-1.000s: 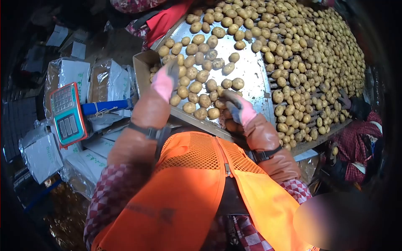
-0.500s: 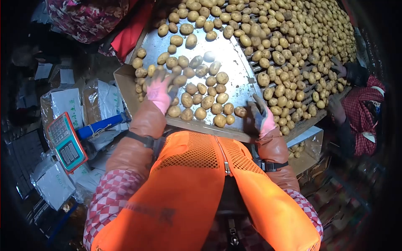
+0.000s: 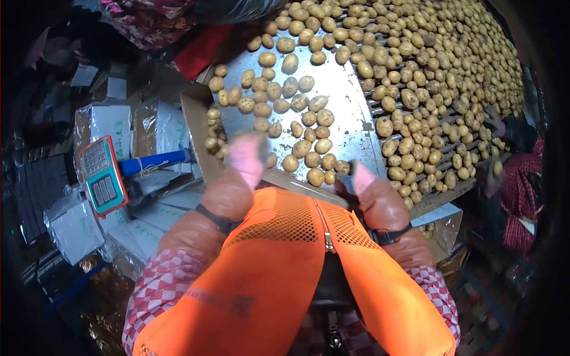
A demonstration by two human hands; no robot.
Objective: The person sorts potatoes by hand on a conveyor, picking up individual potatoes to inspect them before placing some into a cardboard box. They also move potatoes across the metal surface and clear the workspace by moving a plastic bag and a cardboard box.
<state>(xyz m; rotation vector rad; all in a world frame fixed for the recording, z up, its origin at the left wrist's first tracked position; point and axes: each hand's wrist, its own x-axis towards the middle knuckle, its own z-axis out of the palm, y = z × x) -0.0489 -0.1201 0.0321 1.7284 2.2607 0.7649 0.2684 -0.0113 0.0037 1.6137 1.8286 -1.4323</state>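
Potatoes lie scattered over a metal sheet in front of me. My left hand, in a pink and grey glove, is over the near left part of the sheet, smeared by motion, its fingers unclear. My right hand, gloved the same way, is at the near edge of the sheet, beside a few potatoes; its fingers are dark and partly hidden. Whether either hand holds a potato cannot be made out. A cardboard box with potatoes inside stands against the sheet's left edge.
A slatted rack heaped with potatoes rises at the right, where a co-worker in a checked sleeve reaches in. Another person stands at the top left. A scale and plastic-wrapped boxes are at the left. Another box sits under the rack.
The view has shifted, so the scene sits further right. My left hand has moved nearer the sheet's front edge, and fewer potatoes lie near it. My right hand has drawn in beside the front potatoes.
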